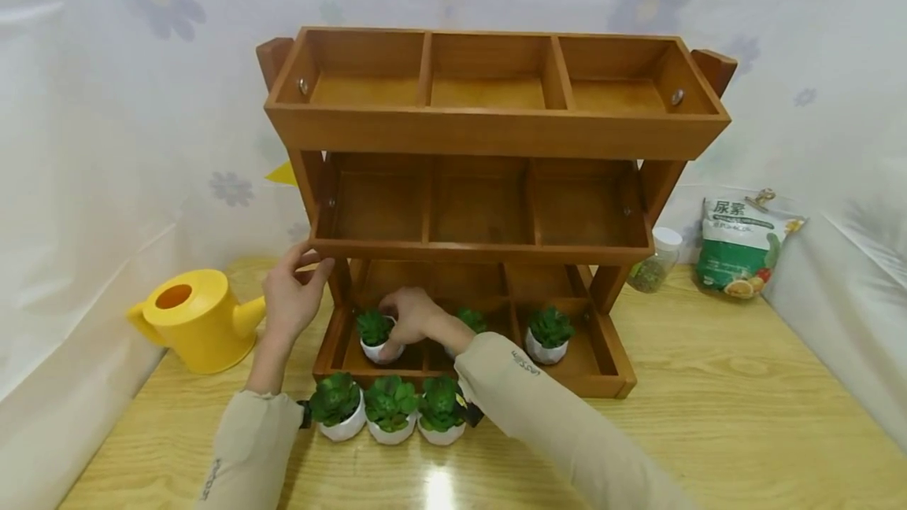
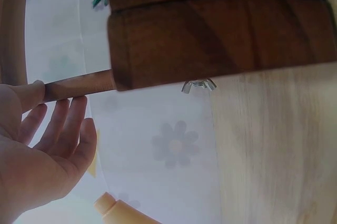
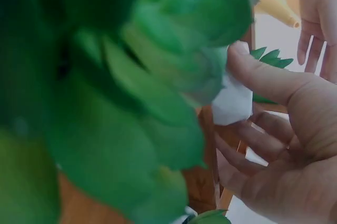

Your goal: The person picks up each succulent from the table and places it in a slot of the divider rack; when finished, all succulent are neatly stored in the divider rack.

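My right hand (image 1: 414, 315) grips the white pot of a small succulent (image 1: 374, 329) in the left compartment of the rack's bottom tier. In the right wrist view, the thumb presses the white pot (image 3: 231, 103), and large blurred leaves cover much of the view. My left hand (image 1: 294, 293) holds the left side of the wooden rack (image 1: 496, 132); in the left wrist view, its thumb and fingers pinch a wooden post (image 2: 79, 84). Another potted succulent (image 1: 549, 333) sits in the bottom right compartment. A further one (image 1: 471, 319) shows partly behind my right forearm.
Three potted succulents (image 1: 390, 408) stand in a row on the table before the rack. A yellow watering can (image 1: 201, 325) is at left. A lidded jar (image 1: 655, 262) and a green-white bag (image 1: 740, 250) stand at right. The rack's upper two tiers have three compartments each.
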Motion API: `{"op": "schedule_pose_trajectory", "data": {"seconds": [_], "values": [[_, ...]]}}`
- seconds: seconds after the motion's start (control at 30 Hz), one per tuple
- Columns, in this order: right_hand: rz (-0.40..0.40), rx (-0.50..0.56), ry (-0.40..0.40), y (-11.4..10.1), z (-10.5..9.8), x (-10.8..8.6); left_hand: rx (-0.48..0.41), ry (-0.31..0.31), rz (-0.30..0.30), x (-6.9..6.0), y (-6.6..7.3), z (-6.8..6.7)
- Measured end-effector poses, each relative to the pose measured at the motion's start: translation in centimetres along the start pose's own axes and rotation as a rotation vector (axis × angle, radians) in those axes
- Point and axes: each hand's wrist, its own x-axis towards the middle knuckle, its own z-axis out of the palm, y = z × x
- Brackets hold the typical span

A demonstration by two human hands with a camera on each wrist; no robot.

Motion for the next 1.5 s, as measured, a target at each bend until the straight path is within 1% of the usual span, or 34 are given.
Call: {"op": "schedule_pose_trajectory", "data": {"seconds": [0.1, 0.33, 0.63, 0.83, 1.0, 1.2, 1.37, 1.5], "values": [[-0.017, -0.021, 0.008, -0.1, 0.1, 0.2, -0.002, 0.003, 0.005, 0.1, 0.1, 0.0], [0.028, -0.032, -0.020, -0.2, 0.0, 0.2, -0.009, 0.007, 0.013, 0.1, 0.3, 0.0], [0.022, -0.107, -0.024, -0.7, 0.1, -0.1, -0.003, 0.018, 0.012, 0.0, 0.3, -0.1], [0.028, -0.096, -0.036, -0.8, -0.3, -0.2, -0.004, 0.013, 0.016, 0.0, 0.2, -0.1], [0.021, -0.025, -0.016, -0.6, -1.9, -0.7, -0.008, 0.004, 0.016, 0.1, 0.1, -0.1], [-0.037, 0.096, -0.008, -0.1, -3.9, -2.1, 0.005, -0.002, -0.001, 0.0, 0.1, -0.2], [-0.115, 0.206, 0.031, 0.4, -4.6, -4.0, 0.006, -0.006, -0.011, -0.1, 0.2, -0.1], [-0.224, 0.272, 0.100, 0.6, -4.6, -6.2, 0.000, -0.006, -0.016, -0.1, 0.3, 0.0]]}}
